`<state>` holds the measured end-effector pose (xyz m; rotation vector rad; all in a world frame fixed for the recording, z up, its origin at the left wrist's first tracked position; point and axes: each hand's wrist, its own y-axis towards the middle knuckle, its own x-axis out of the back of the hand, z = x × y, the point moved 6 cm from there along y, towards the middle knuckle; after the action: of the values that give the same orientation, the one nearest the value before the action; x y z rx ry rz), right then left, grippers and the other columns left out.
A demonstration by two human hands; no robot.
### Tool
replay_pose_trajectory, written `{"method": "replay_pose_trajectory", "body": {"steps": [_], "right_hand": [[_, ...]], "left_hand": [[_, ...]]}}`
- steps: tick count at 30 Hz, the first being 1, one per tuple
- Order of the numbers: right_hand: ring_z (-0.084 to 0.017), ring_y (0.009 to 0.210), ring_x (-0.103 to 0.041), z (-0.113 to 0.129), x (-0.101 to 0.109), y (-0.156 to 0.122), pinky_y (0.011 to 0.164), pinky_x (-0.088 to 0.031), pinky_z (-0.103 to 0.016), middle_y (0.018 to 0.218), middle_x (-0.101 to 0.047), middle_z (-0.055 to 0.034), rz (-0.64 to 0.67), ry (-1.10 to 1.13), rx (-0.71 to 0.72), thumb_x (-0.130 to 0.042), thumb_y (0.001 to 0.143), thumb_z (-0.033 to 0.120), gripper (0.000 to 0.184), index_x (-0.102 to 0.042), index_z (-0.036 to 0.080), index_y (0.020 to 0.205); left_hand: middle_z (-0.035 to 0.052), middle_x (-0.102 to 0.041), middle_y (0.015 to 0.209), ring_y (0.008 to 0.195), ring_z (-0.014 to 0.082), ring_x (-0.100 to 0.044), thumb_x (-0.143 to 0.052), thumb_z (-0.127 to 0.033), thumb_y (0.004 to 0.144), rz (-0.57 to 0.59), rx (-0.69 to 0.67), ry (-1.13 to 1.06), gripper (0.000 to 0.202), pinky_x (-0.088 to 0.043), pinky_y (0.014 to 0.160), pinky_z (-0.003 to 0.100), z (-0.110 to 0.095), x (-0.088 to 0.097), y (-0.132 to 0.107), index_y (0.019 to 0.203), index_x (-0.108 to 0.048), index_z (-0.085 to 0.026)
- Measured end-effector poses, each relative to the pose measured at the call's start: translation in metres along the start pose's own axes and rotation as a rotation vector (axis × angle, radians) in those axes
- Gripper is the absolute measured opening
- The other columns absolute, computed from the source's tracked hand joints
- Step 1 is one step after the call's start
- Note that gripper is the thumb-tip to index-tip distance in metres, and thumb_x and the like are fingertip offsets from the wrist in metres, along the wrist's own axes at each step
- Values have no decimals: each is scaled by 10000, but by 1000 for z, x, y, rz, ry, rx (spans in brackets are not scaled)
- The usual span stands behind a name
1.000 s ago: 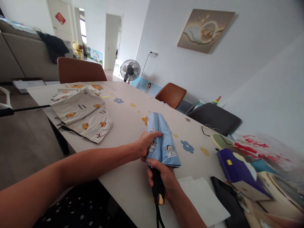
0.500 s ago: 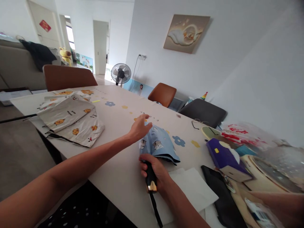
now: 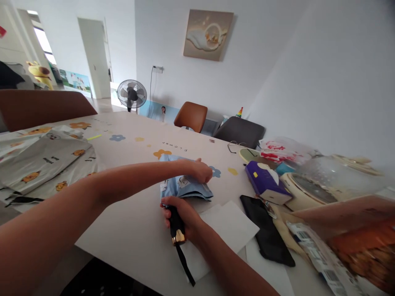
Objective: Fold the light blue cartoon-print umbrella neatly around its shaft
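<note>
A folded light-blue umbrella [image 3: 180,186] with cartoon prints lies on the white table [image 3: 135,230]. My right hand [image 3: 185,216] is closed round its black handle [image 3: 176,224], whose wrist strap hangs over the table edge. My left hand [image 3: 202,170] reaches across and pinches the blue canopy fabric on its far right side.
A cream umbrella canopy [image 3: 40,160] with orange prints lies spread at the left. White paper sheets [image 3: 230,226], a black phone [image 3: 265,234], a purple tissue box [image 3: 265,183], a cooker pot [image 3: 308,189], glasses and snack bags crowd the right. Chairs ring the table; a fan stands behind.
My left hand left the canopy, swung out over the table, then came down on the umbrella's right side. The umbrella now lies lower and flatter. My view turned right.
</note>
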<state>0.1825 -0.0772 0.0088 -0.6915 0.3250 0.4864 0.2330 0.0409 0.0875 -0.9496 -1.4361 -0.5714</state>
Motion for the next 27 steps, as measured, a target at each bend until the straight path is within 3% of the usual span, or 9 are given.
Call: {"method": "replay_pose_trajectory", "body": {"steps": [5,8,11,15,18,23,27], "right_hand": [[-53,312,-393,-1,0,0,322,-324,-155,422,-439,56,-28,39,-50,-537,727,232,108,-504,138,685],[-46,308,-365,3,-2,-4,310,-311,-149,422,-425,58,-80,45,-49,-536,731,214,96,-496,139,687],[-42,311,-349,5,-4,-6,300,-306,-147,431,-419,58,-107,54,-59,-534,736,203,95,-483,145,680],[-37,319,-344,6,-1,-3,296,-321,-149,462,-430,59,-97,74,-25,-555,719,180,80,-488,148,690],[-36,331,-352,5,2,2,292,-326,-149,478,-431,57,-67,69,-2,-577,705,175,82,-503,143,689],[-32,356,-354,9,-1,2,300,-330,-141,510,-430,57,13,106,22,-592,729,215,124,-498,144,689],[-25,342,-331,11,-4,-3,284,-292,-136,504,-412,57,25,119,-4,-562,783,315,224,-472,141,675]], "left_hand": [[25,-624,892,777,143,-537,-413,-163,751,-428,-4,-137,215,-392,712,267,15,50,-39,909,-558,-181],[8,-591,817,711,124,-511,-412,-169,743,-654,60,-164,184,-388,641,239,29,76,-87,886,-529,-172],[3,-574,794,693,110,-500,-431,-156,727,-784,139,-194,167,-392,632,225,42,80,-142,862,-529,-163],[11,-592,838,778,116,-520,-441,-179,754,-814,187,-290,172,-406,713,226,58,51,-203,863,-574,-176],[9,-552,750,746,114,-509,-411,-103,713,-720,191,-359,165,-400,731,233,69,11,-226,642,-550,-158],[10,-539,744,735,109,-495,-341,-10,586,-655,234,-478,226,-392,727,230,83,-46,-235,604,-517,-151],[16,-546,736,761,119,-492,-300,34,519,-569,216,-430,297,-381,719,226,78,-69,-227,592,-520,-152]]}}
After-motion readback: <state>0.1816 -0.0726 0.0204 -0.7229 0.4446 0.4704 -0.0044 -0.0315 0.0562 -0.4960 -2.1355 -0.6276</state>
